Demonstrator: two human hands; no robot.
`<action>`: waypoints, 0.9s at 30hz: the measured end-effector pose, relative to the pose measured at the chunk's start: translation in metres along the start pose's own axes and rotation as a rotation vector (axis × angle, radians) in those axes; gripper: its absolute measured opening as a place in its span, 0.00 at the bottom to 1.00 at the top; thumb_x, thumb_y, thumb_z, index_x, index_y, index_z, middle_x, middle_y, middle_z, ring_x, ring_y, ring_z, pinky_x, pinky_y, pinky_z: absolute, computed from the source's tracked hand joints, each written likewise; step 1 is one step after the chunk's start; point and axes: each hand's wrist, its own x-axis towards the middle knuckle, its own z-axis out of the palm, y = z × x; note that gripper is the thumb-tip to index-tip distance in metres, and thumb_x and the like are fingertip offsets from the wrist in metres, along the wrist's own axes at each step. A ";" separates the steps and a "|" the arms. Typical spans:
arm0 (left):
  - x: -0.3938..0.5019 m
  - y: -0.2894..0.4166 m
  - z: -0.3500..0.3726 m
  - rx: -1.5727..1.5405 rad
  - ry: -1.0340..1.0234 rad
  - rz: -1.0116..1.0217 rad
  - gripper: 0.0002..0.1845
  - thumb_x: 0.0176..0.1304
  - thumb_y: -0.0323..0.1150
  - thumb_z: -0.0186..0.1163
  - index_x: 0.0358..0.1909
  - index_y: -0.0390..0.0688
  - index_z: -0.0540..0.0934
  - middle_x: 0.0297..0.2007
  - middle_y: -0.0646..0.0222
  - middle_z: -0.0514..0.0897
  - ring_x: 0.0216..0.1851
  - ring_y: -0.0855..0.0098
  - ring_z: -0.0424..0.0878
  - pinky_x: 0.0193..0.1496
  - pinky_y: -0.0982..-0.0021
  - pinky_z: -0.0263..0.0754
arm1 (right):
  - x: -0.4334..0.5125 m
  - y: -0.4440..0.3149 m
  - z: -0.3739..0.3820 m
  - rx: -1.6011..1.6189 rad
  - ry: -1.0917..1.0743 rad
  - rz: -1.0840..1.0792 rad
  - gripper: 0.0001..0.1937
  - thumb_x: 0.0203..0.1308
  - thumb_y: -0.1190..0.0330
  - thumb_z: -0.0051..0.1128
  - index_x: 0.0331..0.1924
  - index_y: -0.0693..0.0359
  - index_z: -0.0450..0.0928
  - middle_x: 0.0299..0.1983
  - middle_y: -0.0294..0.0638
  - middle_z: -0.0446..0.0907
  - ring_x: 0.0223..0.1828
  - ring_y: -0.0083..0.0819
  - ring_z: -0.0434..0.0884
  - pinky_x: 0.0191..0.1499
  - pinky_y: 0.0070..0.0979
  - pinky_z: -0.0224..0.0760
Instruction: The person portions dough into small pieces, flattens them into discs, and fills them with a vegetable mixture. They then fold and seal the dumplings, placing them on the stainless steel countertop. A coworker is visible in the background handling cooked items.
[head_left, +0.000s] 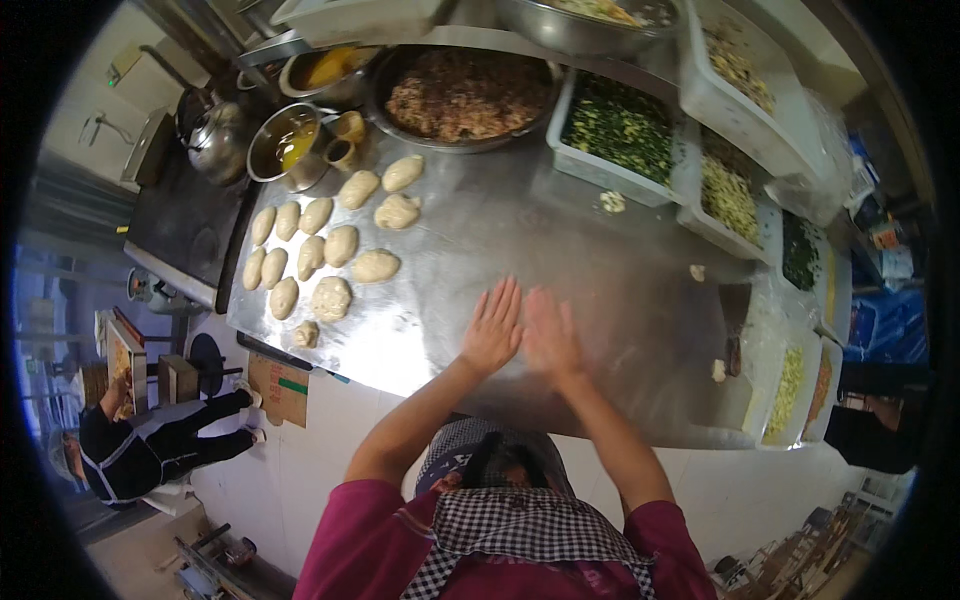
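Over the middle of a stainless steel worktable (480, 202), my left hand (492, 328) is held flat with its fingers stretched out. Close beside it, my right hand (553, 334) is flat too and blurred by motion. Neither hand holds anything; whether the palms touch the steel I cannot tell. To the left of my hands lie several oval dough pieces (375, 266) with a glossy surface. A rounder, lumpy dough piece (331, 298) and a small dough lump (306, 334) sit near the table's left front edge.
At the back stand a wide bowl of minced filling (465, 97), a metal pot of yellow liquid (294, 146) and a plastic tub of chopped greens (619, 139). A kettle (217, 142) sits on a black griddle (184, 225). Another person (142, 450) stands at the left.
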 end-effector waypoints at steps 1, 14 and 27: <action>-0.021 0.007 -0.006 0.066 -0.098 0.051 0.38 0.71 0.47 0.49 0.76 0.34 0.54 0.77 0.52 0.52 0.79 0.57 0.48 0.79 0.53 0.41 | -0.024 -0.013 -0.001 0.015 0.081 -0.123 0.35 0.64 0.55 0.50 0.72 0.65 0.61 0.77 0.47 0.56 0.79 0.39 0.53 0.77 0.50 0.42; 0.005 -0.002 0.012 0.044 0.139 -0.236 0.38 0.74 0.47 0.44 0.75 0.31 0.52 0.77 0.46 0.51 0.79 0.50 0.45 0.78 0.45 0.36 | -0.001 0.113 -0.012 0.118 0.182 0.369 0.37 0.72 0.53 0.43 0.76 0.68 0.49 0.79 0.54 0.46 0.80 0.47 0.44 0.78 0.54 0.34; -0.027 -0.185 -0.094 -0.358 0.291 -0.288 0.35 0.73 0.36 0.46 0.77 0.35 0.48 0.77 0.46 0.48 0.79 0.49 0.45 0.80 0.54 0.37 | 0.045 -0.004 -0.013 0.111 0.004 -0.023 0.39 0.68 0.57 0.50 0.76 0.68 0.49 0.79 0.52 0.46 0.80 0.48 0.46 0.77 0.55 0.34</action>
